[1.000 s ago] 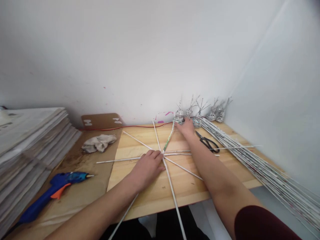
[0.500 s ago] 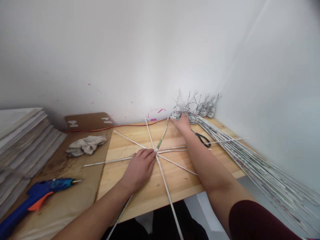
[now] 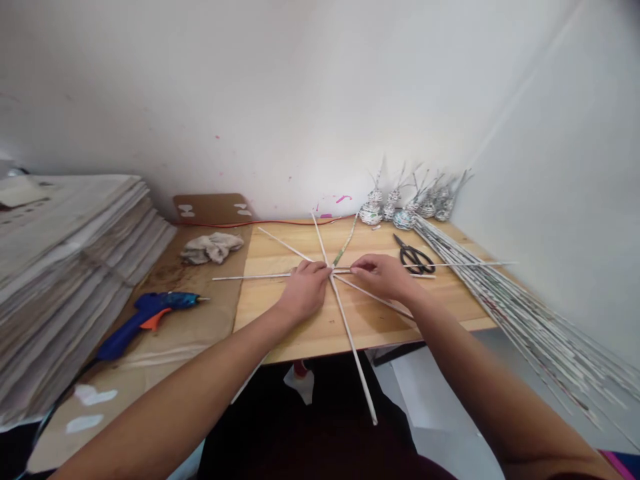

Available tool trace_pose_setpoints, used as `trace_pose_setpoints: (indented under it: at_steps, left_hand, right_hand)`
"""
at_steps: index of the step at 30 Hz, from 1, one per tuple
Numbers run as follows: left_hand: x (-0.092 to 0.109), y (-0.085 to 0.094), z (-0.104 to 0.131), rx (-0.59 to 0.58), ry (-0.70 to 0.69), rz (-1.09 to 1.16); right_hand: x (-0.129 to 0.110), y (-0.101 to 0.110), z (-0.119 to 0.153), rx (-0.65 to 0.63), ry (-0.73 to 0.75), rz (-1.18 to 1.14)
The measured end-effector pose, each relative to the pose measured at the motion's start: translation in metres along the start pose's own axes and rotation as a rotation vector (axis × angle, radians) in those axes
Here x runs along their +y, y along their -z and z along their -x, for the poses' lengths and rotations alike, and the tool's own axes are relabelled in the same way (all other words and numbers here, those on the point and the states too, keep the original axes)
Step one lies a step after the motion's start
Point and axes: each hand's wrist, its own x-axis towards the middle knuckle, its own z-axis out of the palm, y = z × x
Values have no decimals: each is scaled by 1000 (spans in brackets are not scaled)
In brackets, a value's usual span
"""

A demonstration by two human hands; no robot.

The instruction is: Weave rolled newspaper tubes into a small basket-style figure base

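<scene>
Thin rolled-paper sticks (image 3: 351,337) radiate from one crossing on the wooden board, like spokes. My left hand (image 3: 307,288) lies over the left side of that crossing, fingers bent and fingertips pressing on the sticks at the centre. Just right of the centre, my right hand (image 3: 384,277) pinches a paper stick (image 3: 470,265) that runs rightward past the scissors. A green-printed paper stick (image 3: 344,248) leans from the centre toward the wall. Both palms face down, and the fingers partly cover the crossing.
Black scissors (image 3: 416,259) lie right of my right hand, near a bundle of paper sticks (image 3: 500,313) overhanging the edge. Several woven paper gourds (image 3: 371,212) stand by the wall. At left are a blue glue gun (image 3: 145,317), a rag (image 3: 213,248) and a paper stack (image 3: 95,267).
My right hand has come back from the woven gourds to the crossing and now pinches a stick. My left hand stays at the centre. The view has shifted, showing the scissors fully.
</scene>
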Motion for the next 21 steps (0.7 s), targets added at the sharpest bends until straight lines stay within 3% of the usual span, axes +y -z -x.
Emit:
trace_pose_setpoints:
  at_steps: [5, 10, 14, 21]
  left_hand:
    - [-6, 13, -4, 86, 82, 191]
    - [-6, 50, 4, 220, 160, 458]
    - [9, 73, 9, 267, 80, 504]
    - [35, 91, 21, 275, -108, 524]
  right_hand:
    - [-4, -27, 2, 65, 80, 161]
    - [2, -39, 1, 197, 139, 253]
    - [5, -43, 3, 239, 213, 229]
    - [9, -46, 2, 242, 235, 221]
